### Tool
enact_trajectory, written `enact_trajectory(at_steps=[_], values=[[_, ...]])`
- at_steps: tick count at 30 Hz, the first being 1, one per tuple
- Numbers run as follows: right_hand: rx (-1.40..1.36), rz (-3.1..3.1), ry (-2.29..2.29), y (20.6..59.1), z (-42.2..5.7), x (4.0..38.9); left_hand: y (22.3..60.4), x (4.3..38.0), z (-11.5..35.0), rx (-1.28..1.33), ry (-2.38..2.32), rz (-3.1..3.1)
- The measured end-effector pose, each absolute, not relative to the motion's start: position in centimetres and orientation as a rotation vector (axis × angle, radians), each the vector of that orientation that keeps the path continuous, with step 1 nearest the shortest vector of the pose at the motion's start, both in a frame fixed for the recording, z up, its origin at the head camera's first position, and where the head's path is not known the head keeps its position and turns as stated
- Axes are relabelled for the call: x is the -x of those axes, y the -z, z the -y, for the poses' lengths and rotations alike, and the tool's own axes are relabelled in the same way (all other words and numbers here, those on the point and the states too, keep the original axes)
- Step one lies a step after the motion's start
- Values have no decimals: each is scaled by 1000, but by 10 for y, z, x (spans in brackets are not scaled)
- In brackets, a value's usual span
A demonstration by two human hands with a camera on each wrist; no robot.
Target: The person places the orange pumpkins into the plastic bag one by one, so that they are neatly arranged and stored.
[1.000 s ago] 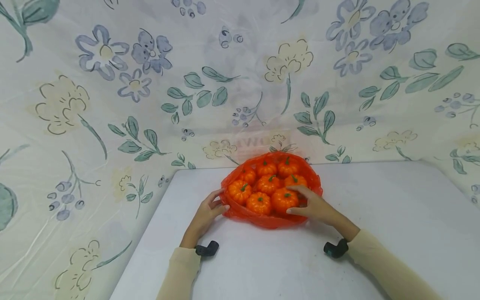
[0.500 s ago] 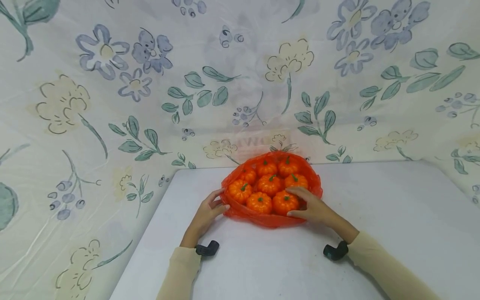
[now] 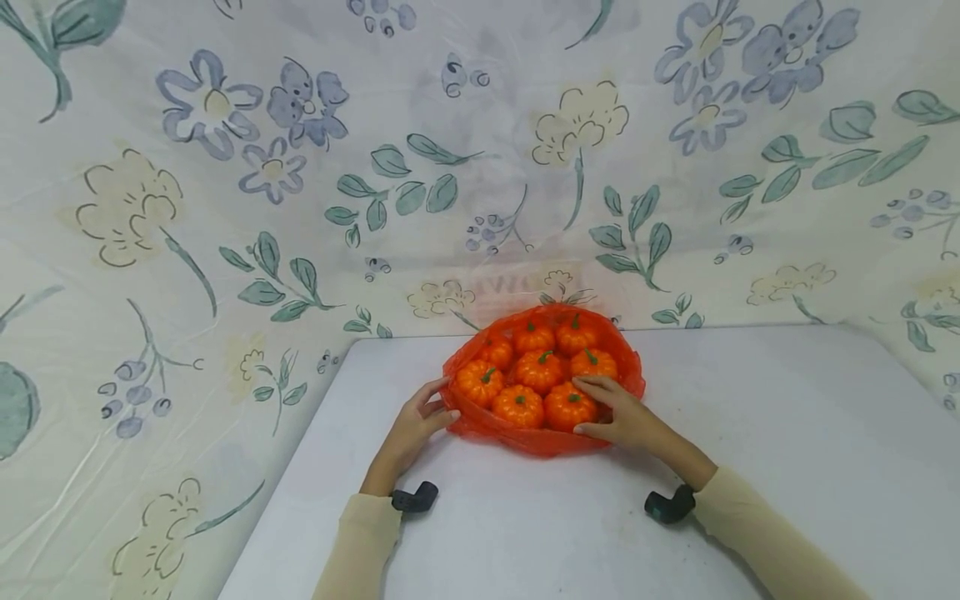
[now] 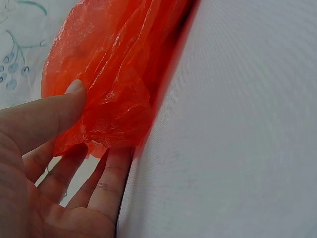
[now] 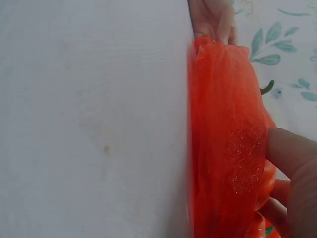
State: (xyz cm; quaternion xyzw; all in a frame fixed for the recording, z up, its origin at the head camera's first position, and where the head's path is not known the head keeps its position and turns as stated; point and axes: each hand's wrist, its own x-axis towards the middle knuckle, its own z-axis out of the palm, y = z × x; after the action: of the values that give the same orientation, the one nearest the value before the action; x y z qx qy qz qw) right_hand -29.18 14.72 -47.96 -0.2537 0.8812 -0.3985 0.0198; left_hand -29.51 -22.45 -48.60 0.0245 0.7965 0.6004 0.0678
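Note:
Several small orange pumpkins with green stems sit in an open red plastic bag (image 3: 525,437) on the white table (image 3: 540,533). My left hand (image 3: 411,427) holds the bag's left side, thumb in front; in the left wrist view its other fingers reach partly behind the crumpled red plastic (image 4: 109,74). With thumb and fingers curved about it, my right hand (image 3: 632,418) grips the front right pumpkin (image 3: 564,407). The right wrist view shows that thumb at the rim of the red film (image 5: 223,124), and fingers by a pumpkin (image 5: 267,183).
A floral curtain (image 3: 480,167) hangs behind the table and down its left side. The bag stands near the back edge. Black wrist cameras (image 3: 415,497) sit at both cuffs, just above the tabletop.
My right fingers have drawn in slightly on the front right pumpkin, which sits a touch lower in the bag. The left hand holds its place on the bag.

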Motion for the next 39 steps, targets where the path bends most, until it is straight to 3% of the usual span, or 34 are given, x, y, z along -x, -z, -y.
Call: enact_trajectory(at_steps=[22,31,39], values=[[755,-2706,1313,476,-154,289,484,296,226,-85,-1877,-2373],[907,-2852,1406,467,-175,291,473,301,223,-137,-1953,-2375],[687,-2914,1373,455,-212,290,462,305,232,-43,-1676,-2550]])
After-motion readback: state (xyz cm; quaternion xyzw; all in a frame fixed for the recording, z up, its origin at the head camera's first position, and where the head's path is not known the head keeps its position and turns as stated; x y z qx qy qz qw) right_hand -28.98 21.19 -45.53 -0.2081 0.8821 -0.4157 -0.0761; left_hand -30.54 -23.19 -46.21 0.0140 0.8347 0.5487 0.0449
